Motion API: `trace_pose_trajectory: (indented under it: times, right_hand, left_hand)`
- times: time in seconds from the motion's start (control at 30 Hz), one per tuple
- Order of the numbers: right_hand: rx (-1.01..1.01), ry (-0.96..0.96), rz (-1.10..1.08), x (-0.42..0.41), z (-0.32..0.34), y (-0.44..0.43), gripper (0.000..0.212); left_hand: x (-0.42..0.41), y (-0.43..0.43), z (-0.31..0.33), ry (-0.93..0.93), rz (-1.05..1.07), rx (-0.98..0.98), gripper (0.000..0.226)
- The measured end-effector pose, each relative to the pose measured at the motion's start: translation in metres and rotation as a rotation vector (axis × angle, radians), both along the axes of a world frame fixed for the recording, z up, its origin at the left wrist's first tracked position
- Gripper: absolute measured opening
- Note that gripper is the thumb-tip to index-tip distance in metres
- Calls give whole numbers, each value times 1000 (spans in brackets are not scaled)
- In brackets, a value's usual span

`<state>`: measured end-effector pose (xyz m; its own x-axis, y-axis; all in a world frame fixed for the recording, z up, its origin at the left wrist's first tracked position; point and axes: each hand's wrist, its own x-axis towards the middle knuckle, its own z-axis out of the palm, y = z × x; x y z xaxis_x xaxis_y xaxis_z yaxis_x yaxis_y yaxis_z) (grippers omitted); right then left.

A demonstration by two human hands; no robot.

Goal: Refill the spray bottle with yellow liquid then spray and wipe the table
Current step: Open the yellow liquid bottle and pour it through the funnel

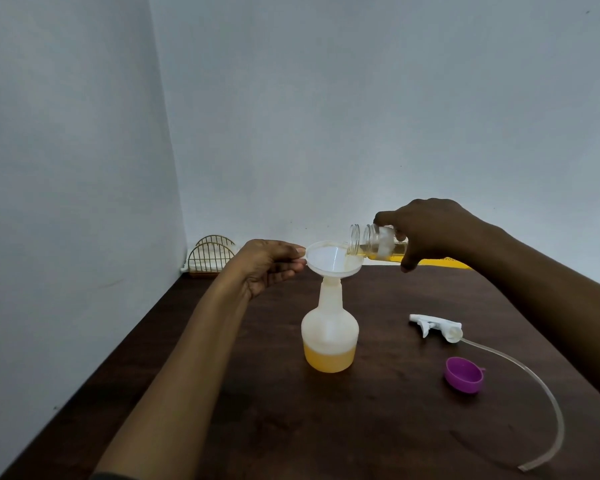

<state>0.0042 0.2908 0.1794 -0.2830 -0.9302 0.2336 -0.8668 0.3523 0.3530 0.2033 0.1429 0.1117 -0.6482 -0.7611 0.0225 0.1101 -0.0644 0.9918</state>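
Fingers of left hand (269, 264) pinch funnel (333, 259) rim; right hand (433, 233) grips tilted clear bottle (374, 242).

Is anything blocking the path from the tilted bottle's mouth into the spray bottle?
Nothing visible blocks it. The clear bottle in the right hand tips over the white funnel, which sits in the spray bottle neck and is steadied by the left hand. The funnel bowl looks open.

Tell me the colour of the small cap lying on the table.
Purple; the cap shows clearly in the head view.
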Motion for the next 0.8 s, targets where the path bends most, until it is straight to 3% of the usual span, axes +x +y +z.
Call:
trace_pose_trajectory:
  times: [0.8]
  right_hand:
    - [-1, 27, 18, 4, 1, 0, 75]
  left_hand:
    - [1, 0, 0, 0, -3, -15, 6]
